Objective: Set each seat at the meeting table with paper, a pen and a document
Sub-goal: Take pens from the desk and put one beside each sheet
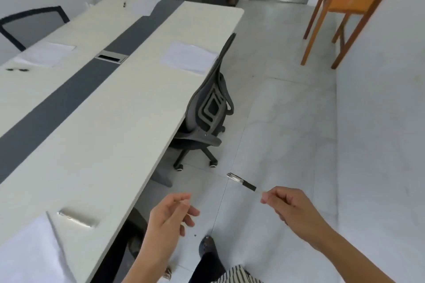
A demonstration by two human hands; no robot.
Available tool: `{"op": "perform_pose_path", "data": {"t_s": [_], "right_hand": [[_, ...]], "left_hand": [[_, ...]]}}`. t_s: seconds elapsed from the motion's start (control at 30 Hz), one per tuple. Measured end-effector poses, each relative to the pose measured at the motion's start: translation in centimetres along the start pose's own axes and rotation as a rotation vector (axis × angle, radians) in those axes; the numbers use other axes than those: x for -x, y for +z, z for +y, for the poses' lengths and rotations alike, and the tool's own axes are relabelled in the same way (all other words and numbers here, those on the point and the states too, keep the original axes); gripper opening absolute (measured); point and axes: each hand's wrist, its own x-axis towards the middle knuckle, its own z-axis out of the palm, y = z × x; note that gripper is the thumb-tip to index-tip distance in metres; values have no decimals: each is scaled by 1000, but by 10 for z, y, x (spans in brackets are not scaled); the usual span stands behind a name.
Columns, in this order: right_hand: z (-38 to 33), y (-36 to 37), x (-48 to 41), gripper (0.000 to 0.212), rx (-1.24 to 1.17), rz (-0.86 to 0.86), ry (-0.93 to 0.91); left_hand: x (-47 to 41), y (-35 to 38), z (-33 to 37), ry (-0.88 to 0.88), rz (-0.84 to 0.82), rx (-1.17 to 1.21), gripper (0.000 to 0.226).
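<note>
Right hand [289, 207] at 4 o'clock in view: fingers pinched closed on the near end of a pen [241, 182], which sticks out toward 10 o'clock over the floor, clear barrel and dark cap or grip showing. Left hand [171, 216] at 6 o'clock: fingers loosely curled, half open; something pale and thin may sit between the fingertips, too blurred to tell. Both hands hang off the table, just beyond its near right edge.

Meeting table [96, 135]: long, pale top with a grey centre strip [69, 99] and a metal cable hatch [111, 56]. Paper sheet [189, 57] lies at the right edge, 12 o'clock from the hands, in front of the grey office chair [209, 108], with no pen visible beside it. Another sheet [44, 54] at 10 o'clock on the far side with small dark items [17, 69] near it, unidentified. A further sheet [141, 8] at the far end. Near seat at 8 o'clock: white paper [27, 253] plus a silvery oblong object [77, 217], blurred.

Judgement: pen-laying step in hand; chair seat is the likely target. Next move calls for walking toward 12 o'clock and setting the pen beside that sheet, inboard of the table edge so it cannot roll off.

Room: the floor aisle to the right of the table is open. The chair back leans against the table edge, so reach from the near side. Wooden stand [345, 7] at 1 o'clock, well apart.
</note>
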Motion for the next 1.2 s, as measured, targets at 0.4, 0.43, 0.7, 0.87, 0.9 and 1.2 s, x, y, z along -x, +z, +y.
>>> {"op": "perform_pose_path", "data": {"t_s": [0.4, 0.43, 0.7, 0.87, 0.9, 1.2], "right_hand": [[-37, -90, -143, 28, 27, 253, 71], [-47, -97, -156, 28, 18, 265, 66], [-81, -150, -262, 22, -25, 287, 109], [-91, -206, -360, 21, 2, 222, 88], [-94, -219, -383, 20, 5, 212, 78], [-186, -306, -591, 22, 1, 59, 11]], "left_hand": [[-188, 52, 93, 62, -75, -94, 16], [-205, 60, 112, 85, -95, -106, 16], [-315, 106, 201, 175, -145, -230, 15], [-372, 133, 210, 62, -26, -210, 14], [-382, 140, 211, 36, 5, -203, 14], [-441, 194, 268, -86, 252, -82, 15]]}}
